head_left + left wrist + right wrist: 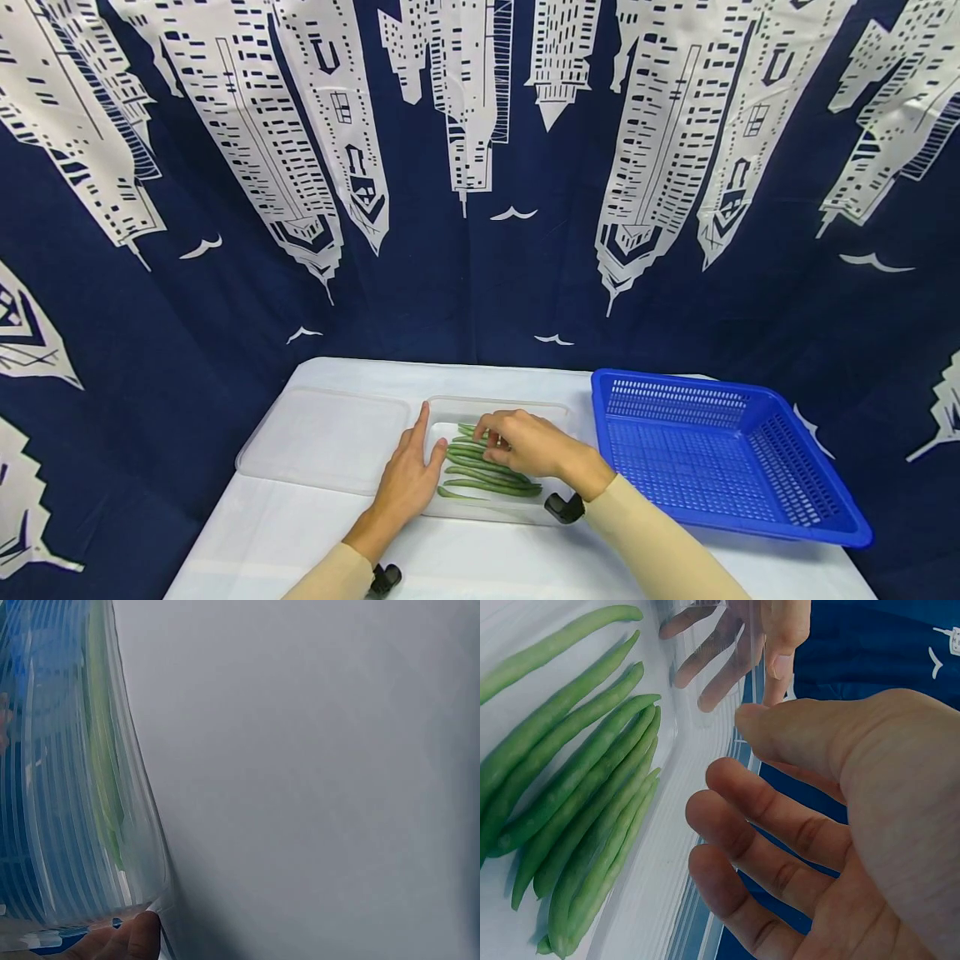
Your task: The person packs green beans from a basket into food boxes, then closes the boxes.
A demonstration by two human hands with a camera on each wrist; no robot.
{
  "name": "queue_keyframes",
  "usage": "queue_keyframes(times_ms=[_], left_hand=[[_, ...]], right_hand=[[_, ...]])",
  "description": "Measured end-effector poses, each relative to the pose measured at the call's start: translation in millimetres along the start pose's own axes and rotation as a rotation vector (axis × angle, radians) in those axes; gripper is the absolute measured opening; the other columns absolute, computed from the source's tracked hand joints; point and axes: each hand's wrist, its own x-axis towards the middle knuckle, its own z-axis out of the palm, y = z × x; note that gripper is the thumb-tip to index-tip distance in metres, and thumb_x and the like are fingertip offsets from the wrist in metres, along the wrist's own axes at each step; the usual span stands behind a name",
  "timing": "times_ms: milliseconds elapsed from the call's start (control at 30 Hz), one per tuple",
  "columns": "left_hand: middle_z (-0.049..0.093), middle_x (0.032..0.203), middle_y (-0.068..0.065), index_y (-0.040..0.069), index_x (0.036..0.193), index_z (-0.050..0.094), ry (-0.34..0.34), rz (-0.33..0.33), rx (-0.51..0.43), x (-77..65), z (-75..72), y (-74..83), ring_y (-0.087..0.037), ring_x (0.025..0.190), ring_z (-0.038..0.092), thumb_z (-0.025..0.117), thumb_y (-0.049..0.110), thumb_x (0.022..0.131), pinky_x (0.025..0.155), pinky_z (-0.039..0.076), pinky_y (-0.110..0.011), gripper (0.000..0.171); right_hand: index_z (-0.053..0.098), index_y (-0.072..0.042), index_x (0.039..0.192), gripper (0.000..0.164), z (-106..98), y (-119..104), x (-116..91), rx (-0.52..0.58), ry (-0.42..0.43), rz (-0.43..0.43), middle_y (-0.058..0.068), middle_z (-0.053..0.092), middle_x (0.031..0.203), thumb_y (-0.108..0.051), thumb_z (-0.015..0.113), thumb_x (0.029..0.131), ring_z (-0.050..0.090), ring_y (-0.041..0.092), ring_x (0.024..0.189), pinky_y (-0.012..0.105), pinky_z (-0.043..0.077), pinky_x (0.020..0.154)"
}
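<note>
Several green beans lie side by side in a clear plastic box. My left hand rests against the box's left wall with straight fingers and the thumb spread. Through the clear wall in the right wrist view, some of its fingers show; in the left wrist view, fingertips touch the box's lower corner. Above the beans, my right hand hovers with loosely bent fingers. Its thumb and fingers stand apart with nothing between them.
Flat on the white table, a clear lid lies left of the box. A blue plastic basket stands close to the box's right side. Behind the table hangs a dark blue cloth printed with white buildings.
</note>
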Motion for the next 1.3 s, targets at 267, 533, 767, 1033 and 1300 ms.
queue_keyframes(times_ms=[267,533,767,1033,1300], left_hand=[[0.061,0.165,-0.028,0.023,0.188,0.025,-0.028,-0.022,-0.021,0.2,-2.7,0.4,-0.054,0.149,0.065,0.054,0.042,0.124,0.122,0.054,-0.073,0.073],[0.050,0.175,-0.034,0.018,0.189,0.021,-0.106,-0.026,-0.067,2.5,-9.8,4.0,-0.059,0.163,0.051,0.049,0.043,0.126,0.130,0.043,-0.079,0.074],[0.048,0.177,-0.032,0.006,0.185,0.027,-0.092,0.005,-0.111,4.7,-26.0,-1.3,-0.057,0.161,0.054,0.047,0.047,0.126,0.133,0.043,-0.076,0.076],[0.053,0.176,-0.028,0.004,0.183,0.034,0.021,-0.004,-0.087,7.7,-61.2,-22.4,-0.049,0.150,0.068,0.048,0.044,0.126,0.126,0.053,-0.069,0.071],[0.048,0.178,-0.030,0.004,0.183,0.034,0.069,-0.029,-0.035,9.2,-100.1,-50.3,-0.053,0.158,0.059,0.052,0.047,0.124,0.128,0.050,-0.072,0.075]], right_hand=[[0.080,-0.013,0.133,0.024,7,-4,2,0.025,0.079,-0.017,-0.003,0.084,0.107,-0.015,0.082,0.109,0.070,0.002,0.087,0.027,0.060,0.075],[0.079,-0.011,0.137,0.025,18,-18,4,0.080,0.161,-0.023,0.000,0.084,0.112,-0.012,0.079,0.111,0.074,0.006,0.095,0.027,0.063,0.084],[0.077,-0.010,0.141,0.030,28,-34,8,0.143,0.201,-0.020,0.010,0.083,0.129,-0.010,0.078,0.111,0.074,0.010,0.099,0.027,0.064,0.086],[0.071,-0.011,0.153,0.040,44,-55,15,0.210,0.174,0.006,0.011,0.076,0.138,-0.015,0.077,0.113,0.075,0.010,0.104,0.023,0.063,0.090],[0.063,-0.013,0.163,0.051,56,-79,25,0.220,0.163,-0.014,0.011,0.070,0.147,-0.019,0.076,0.115,0.077,0.023,0.125,0.025,0.064,0.100]])
